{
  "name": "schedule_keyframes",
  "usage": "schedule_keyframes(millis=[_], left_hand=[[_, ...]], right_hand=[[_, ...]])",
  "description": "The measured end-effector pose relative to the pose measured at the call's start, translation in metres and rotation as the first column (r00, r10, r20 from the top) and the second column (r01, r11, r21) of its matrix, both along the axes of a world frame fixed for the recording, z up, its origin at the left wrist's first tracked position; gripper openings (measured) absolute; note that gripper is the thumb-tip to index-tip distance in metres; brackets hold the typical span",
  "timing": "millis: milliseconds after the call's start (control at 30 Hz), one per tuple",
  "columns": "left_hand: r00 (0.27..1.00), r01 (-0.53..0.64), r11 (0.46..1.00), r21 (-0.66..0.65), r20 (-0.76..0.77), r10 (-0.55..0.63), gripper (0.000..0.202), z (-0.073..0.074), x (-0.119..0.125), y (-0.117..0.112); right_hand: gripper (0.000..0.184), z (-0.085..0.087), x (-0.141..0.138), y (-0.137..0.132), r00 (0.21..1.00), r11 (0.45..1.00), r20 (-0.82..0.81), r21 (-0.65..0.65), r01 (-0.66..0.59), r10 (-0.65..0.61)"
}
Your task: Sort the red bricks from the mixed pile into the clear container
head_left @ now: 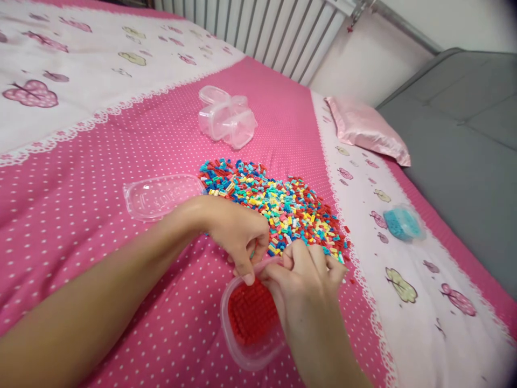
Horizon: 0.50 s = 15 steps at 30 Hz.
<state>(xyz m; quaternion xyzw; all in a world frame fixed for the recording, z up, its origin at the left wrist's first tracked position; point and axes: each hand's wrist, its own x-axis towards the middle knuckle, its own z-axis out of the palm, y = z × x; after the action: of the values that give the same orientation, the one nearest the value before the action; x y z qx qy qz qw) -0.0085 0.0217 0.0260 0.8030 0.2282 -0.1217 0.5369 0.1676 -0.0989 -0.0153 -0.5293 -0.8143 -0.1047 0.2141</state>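
Observation:
A heap of small coloured plastic bricks (278, 202), red, blue, yellow and teal, lies on the pink dotted bedspread (121, 156). Just in front of the heap stands a clear plastic tub (242, 350) full of red bricks (250, 315). My left hand (236, 231) is curled at the near edge of the heap, its thumb touching the tub's rim, fingers pinched on something small that I cannot make out. My right hand (307, 283) hovers over the tub's right side, fingers bent and closed at the heap's edge; what they hold is hidden.
A clear lid (161, 195) lies to the left of the heap. Empty clear tubs (226, 118) sit further back. A tub of blue bricks (402, 223) rests on the right. A pink pillow (365, 129), a grey sofa (464, 134) and a radiator (283, 32) border the bed.

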Motion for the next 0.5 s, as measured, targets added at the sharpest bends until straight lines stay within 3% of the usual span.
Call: schedule_keyframes(millis=[300,500], left_hand=[[1.0,0.001,1.0,0.008,-0.016,-0.001,0.021,0.002,0.0007,-0.0006],[1.0,0.018,1.0,0.015,0.014,-0.018,0.017,-0.0011,-0.0007,-0.0002]], right_hand=[[0.032,-0.0009,-0.0063,0.0021,0.997,0.993,0.075,0.115,-0.007,-0.002],[0.03,0.0031,-0.0054,-0.0014,0.998,0.999,0.052,0.025,0.022,-0.023]])
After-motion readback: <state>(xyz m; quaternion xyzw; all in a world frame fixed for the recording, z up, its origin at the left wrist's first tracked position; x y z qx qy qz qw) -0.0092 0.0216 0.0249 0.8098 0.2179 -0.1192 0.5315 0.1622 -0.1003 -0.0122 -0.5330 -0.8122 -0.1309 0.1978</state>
